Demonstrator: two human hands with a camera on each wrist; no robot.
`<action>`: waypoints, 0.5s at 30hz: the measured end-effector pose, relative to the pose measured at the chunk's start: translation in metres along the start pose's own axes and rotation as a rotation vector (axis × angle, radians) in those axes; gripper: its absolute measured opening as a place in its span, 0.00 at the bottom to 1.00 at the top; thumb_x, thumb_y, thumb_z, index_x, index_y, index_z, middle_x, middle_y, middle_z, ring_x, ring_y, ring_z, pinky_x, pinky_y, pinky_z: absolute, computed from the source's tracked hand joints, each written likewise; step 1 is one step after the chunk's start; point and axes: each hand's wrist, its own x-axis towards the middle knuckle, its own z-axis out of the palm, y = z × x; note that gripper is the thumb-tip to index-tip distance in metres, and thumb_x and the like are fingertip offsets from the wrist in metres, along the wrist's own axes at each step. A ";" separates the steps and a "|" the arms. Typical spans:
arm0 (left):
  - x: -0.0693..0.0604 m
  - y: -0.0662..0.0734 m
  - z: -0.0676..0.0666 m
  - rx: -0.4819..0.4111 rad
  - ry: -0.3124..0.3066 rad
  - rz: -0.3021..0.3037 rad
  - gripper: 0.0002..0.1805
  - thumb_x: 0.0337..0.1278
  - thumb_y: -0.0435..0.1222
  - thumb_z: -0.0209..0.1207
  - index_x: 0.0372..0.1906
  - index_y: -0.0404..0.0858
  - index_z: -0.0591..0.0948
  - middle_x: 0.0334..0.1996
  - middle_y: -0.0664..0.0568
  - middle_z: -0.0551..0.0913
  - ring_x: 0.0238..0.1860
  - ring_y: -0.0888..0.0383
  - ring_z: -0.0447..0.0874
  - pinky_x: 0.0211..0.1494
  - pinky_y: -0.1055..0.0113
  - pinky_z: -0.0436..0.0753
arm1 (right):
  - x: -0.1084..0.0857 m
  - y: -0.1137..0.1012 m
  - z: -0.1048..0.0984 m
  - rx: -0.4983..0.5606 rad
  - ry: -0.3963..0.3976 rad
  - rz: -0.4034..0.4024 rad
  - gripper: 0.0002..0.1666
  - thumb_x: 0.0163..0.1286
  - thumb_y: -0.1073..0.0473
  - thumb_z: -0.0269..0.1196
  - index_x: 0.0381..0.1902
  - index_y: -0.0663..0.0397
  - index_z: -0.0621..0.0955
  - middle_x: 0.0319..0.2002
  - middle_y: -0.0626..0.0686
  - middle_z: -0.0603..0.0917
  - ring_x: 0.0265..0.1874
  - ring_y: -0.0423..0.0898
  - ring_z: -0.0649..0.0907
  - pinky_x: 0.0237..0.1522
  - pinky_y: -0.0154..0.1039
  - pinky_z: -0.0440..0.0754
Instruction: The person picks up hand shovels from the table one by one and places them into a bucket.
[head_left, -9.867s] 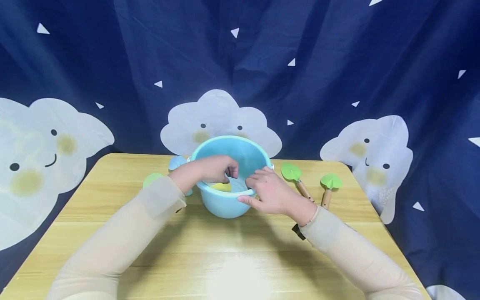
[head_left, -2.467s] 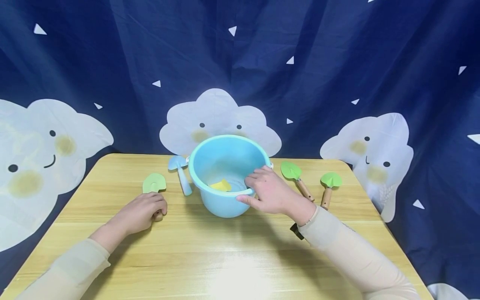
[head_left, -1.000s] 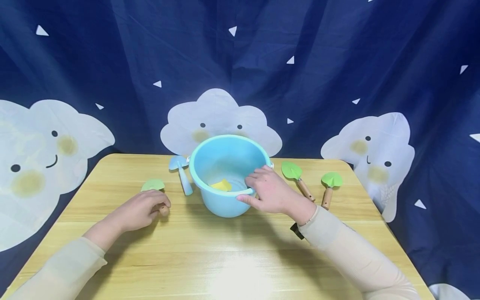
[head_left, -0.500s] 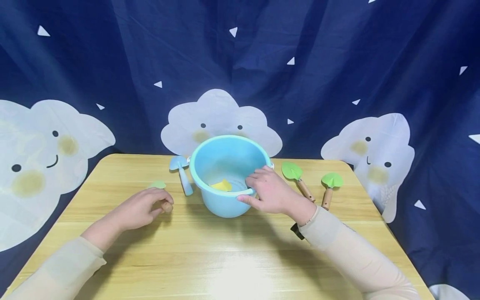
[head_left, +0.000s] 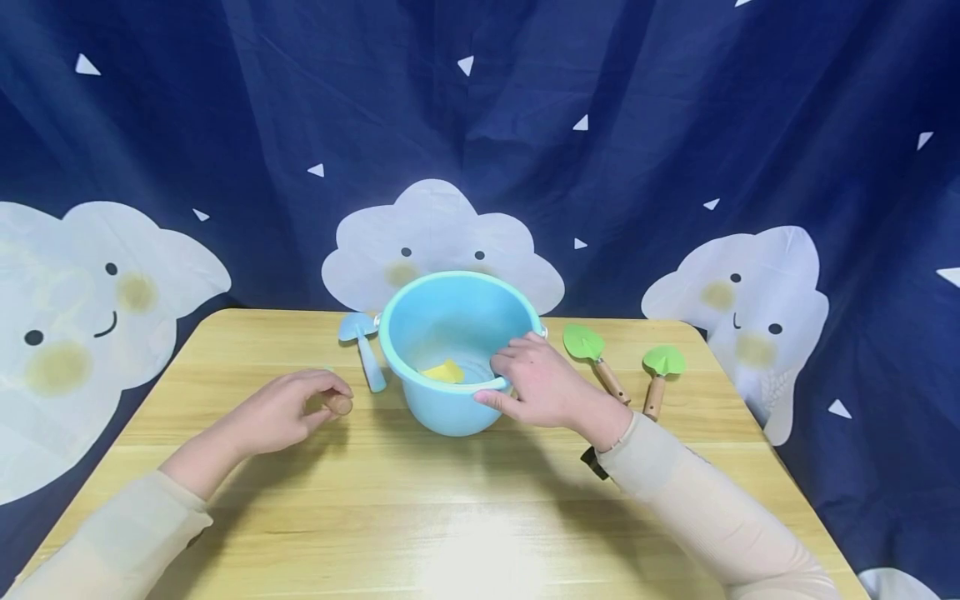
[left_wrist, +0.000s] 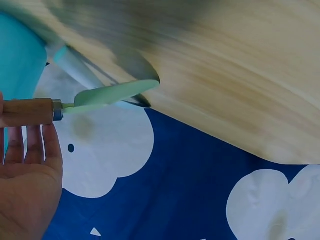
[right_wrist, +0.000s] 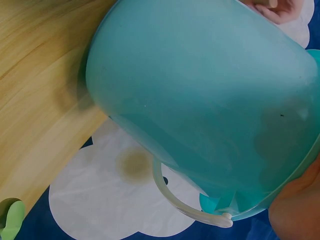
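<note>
In the head view my left hand (head_left: 281, 414) is raised over the table's left part and pinches a wooden handle (head_left: 340, 405). The left wrist view shows that handle (left_wrist: 30, 112) between the fingers of my left hand (left_wrist: 30, 195), with a pale green blade (left_wrist: 112, 95) pointing away from it. My right hand (head_left: 551, 386) grips the near right rim of the light blue bucket (head_left: 450, 412), thumb outside. A yellow piece (head_left: 444, 372) lies inside the bucket. In the right wrist view the bucket (right_wrist: 200, 90) stands beside my right hand (right_wrist: 297, 210).
A small blue shovel (head_left: 367, 358) lies left of the bucket. Two green shovels with wooden handles, one nearer (head_left: 584, 342) and one farther right (head_left: 663, 360), lie right of it. The wooden table (head_left: 420, 517) ends at a dark blue curtain (head_left: 465, 125).
My left hand has come out of the bucket, taken hold of the green tool on the left and lifted it, shifting slightly right. My right hand remains on the rim.
</note>
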 end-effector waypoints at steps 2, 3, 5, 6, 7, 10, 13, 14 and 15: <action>0.002 0.002 -0.002 -0.022 0.001 -0.006 0.21 0.52 0.23 0.68 0.46 0.50 0.82 0.36 0.71 0.81 0.41 0.68 0.81 0.52 0.57 0.81 | 0.000 0.000 0.000 0.002 0.002 0.000 0.42 0.73 0.23 0.32 0.22 0.49 0.71 0.20 0.42 0.66 0.25 0.43 0.65 0.41 0.41 0.65; 0.002 0.003 -0.003 -0.030 0.004 -0.008 0.21 0.52 0.23 0.68 0.45 0.50 0.82 0.36 0.71 0.81 0.41 0.68 0.81 0.52 0.57 0.81 | 0.000 0.000 0.000 0.002 0.003 0.001 0.41 0.73 0.23 0.33 0.21 0.48 0.70 0.20 0.42 0.65 0.25 0.43 0.65 0.41 0.41 0.65; 0.004 0.005 -0.005 -0.050 0.005 -0.013 0.21 0.52 0.23 0.68 0.45 0.51 0.82 0.36 0.71 0.81 0.41 0.69 0.81 0.51 0.57 0.81 | 0.000 0.000 0.000 0.003 0.003 0.002 0.40 0.73 0.23 0.33 0.21 0.47 0.69 0.20 0.42 0.65 0.25 0.43 0.65 0.41 0.41 0.65; 0.004 0.006 -0.006 -0.057 0.005 -0.018 0.21 0.52 0.23 0.68 0.45 0.51 0.82 0.36 0.71 0.81 0.41 0.69 0.81 0.51 0.57 0.81 | 0.000 0.000 0.000 0.005 0.002 0.002 0.41 0.73 0.23 0.33 0.21 0.48 0.70 0.20 0.42 0.65 0.25 0.43 0.65 0.41 0.41 0.65; 0.005 0.007 -0.007 -0.062 0.006 -0.021 0.21 0.52 0.24 0.68 0.45 0.51 0.82 0.36 0.71 0.81 0.41 0.69 0.81 0.51 0.57 0.81 | 0.000 0.000 0.000 0.004 0.001 0.002 0.42 0.73 0.23 0.33 0.21 0.49 0.71 0.20 0.42 0.65 0.25 0.43 0.65 0.41 0.41 0.65; 0.006 0.009 -0.009 -0.074 0.009 -0.029 0.21 0.52 0.24 0.69 0.46 0.51 0.82 0.36 0.71 0.81 0.41 0.69 0.81 0.51 0.57 0.81 | 0.000 0.000 0.000 0.003 0.001 0.002 0.45 0.73 0.23 0.31 0.22 0.51 0.73 0.20 0.42 0.66 0.25 0.43 0.66 0.41 0.41 0.65; 0.006 0.011 -0.010 -0.083 0.013 -0.037 0.20 0.53 0.25 0.69 0.46 0.52 0.82 0.36 0.70 0.81 0.41 0.68 0.81 0.50 0.56 0.81 | 0.000 0.000 0.000 0.002 0.003 0.002 0.45 0.72 0.22 0.31 0.22 0.51 0.73 0.20 0.42 0.66 0.25 0.43 0.66 0.40 0.41 0.65; 0.006 0.011 -0.010 -0.084 0.015 -0.038 0.20 0.53 0.26 0.69 0.46 0.52 0.82 0.36 0.70 0.81 0.41 0.68 0.81 0.50 0.56 0.81 | 0.000 0.000 0.001 0.002 0.004 0.001 0.45 0.72 0.22 0.31 0.22 0.51 0.73 0.20 0.42 0.66 0.25 0.43 0.66 0.40 0.41 0.65; 0.006 0.011 -0.011 -0.083 0.018 -0.038 0.20 0.53 0.26 0.69 0.46 0.53 0.82 0.36 0.70 0.81 0.40 0.68 0.80 0.50 0.56 0.81 | 0.000 0.000 0.001 0.001 0.004 -0.001 0.45 0.73 0.23 0.31 0.22 0.51 0.73 0.20 0.42 0.66 0.25 0.43 0.66 0.40 0.41 0.65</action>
